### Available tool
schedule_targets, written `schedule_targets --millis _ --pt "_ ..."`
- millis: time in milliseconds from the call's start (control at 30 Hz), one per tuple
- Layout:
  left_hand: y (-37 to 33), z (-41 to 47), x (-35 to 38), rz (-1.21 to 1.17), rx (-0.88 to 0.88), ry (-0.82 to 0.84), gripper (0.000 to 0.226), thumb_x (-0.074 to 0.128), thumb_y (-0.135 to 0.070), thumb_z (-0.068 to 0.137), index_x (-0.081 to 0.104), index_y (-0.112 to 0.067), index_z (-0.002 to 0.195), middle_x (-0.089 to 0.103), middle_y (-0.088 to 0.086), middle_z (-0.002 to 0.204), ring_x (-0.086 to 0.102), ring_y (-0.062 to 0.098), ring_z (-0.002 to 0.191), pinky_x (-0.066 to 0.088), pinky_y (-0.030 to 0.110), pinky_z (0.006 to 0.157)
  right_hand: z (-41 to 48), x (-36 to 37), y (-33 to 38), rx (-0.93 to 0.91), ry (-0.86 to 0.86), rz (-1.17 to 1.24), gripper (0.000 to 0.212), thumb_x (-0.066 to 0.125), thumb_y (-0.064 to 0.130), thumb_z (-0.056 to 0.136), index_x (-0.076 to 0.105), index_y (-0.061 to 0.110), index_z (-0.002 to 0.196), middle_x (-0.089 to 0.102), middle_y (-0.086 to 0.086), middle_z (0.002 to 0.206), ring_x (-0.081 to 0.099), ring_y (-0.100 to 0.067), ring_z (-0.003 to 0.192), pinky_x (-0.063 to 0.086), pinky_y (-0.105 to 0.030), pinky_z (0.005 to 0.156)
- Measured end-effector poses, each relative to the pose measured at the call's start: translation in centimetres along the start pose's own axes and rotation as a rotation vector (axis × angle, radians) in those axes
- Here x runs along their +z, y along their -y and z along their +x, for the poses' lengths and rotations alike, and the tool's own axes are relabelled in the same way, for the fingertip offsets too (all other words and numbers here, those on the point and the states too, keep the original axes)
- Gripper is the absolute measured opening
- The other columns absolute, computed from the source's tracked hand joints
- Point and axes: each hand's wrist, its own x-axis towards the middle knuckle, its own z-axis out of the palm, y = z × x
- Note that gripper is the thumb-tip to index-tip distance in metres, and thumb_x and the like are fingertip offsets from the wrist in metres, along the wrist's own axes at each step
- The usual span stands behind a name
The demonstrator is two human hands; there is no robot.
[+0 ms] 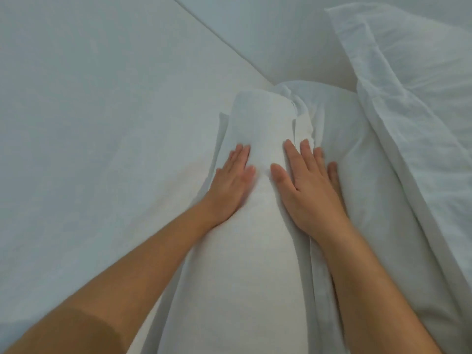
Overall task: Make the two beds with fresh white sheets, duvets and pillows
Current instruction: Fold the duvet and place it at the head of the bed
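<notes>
A long white pillow (258, 129) in a white case lies lengthwise in front of me on the bed's white sheet (89, 123). My left hand (229, 182) lies flat on the pillow's left side with straight fingers. My right hand (306, 185) presses flat on the pillow's right side, its fingertips at loose folds of the case. A second white pillow (357, 149) lies right beside the first one. Another pillow (419, 80) with a flat hem leans over it at the upper right.
A white padded headboard or wall panel (268, 34) rises behind the pillows, with a seam running diagonally from the top centre down to the pillows. The flat sheet spreads out wide to the left.
</notes>
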Motion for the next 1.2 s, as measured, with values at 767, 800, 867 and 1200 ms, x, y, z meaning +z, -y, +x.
schedule_targets --millis 767,800,867,1200 --pt "0.7 -8.7 -1.8 -0.28 -0.153 -0.233 0.048 0.028 -0.041 0.104 0.023 -0.025 0.149 0.021 -0.004 0.16 0.019 0.0 0.144 0.009 0.021 0.119 -3.9 -0.2 1.3 0.003 0.034 0.033 0.061 0.022 0.053 0.101 0.009 0.03 0.156 -0.003 -0.002 0.165 -0.004 -0.023 0.151 -0.004 -0.041 0.12" --pt "0.7 -8.9 -2.5 -0.317 -0.171 -0.371 0.047 0.026 -0.033 0.106 0.019 -0.02 0.151 0.018 -0.002 0.161 0.016 0.004 0.145 0.009 0.018 0.116 -4.1 -0.2 1.3 -0.004 0.035 0.031 0.061 0.022 0.053 0.101 0.009 0.03 0.156 -0.003 -0.002 0.165 -0.004 -0.023 0.151 -0.004 -0.041 0.12" --pt "0.0 -10.9 -1.0 -0.191 -0.128 -0.226 0.054 0.025 -0.038 0.105 0.005 -0.023 0.153 0.004 -0.007 0.161 0.005 0.005 0.148 0.004 0.021 0.118 -4.8 -0.2 0.9 0.009 0.035 0.039 0.061 0.022 0.053 0.101 0.009 0.03 0.156 -0.002 -0.003 0.165 -0.004 -0.023 0.151 -0.004 -0.041 0.12" --pt "-0.9 -15.2 1.5 0.112 -0.102 0.126 0.057 0.022 -0.038 0.105 -0.01 -0.027 0.151 -0.01 -0.012 0.16 -0.006 0.001 0.147 -0.004 0.027 0.121 -7.5 0.3 1.3 0.019 0.024 0.047 0.062 0.023 0.054 0.101 0.008 0.029 0.157 -0.004 -0.003 0.165 -0.005 -0.025 0.151 -0.003 -0.042 0.121"
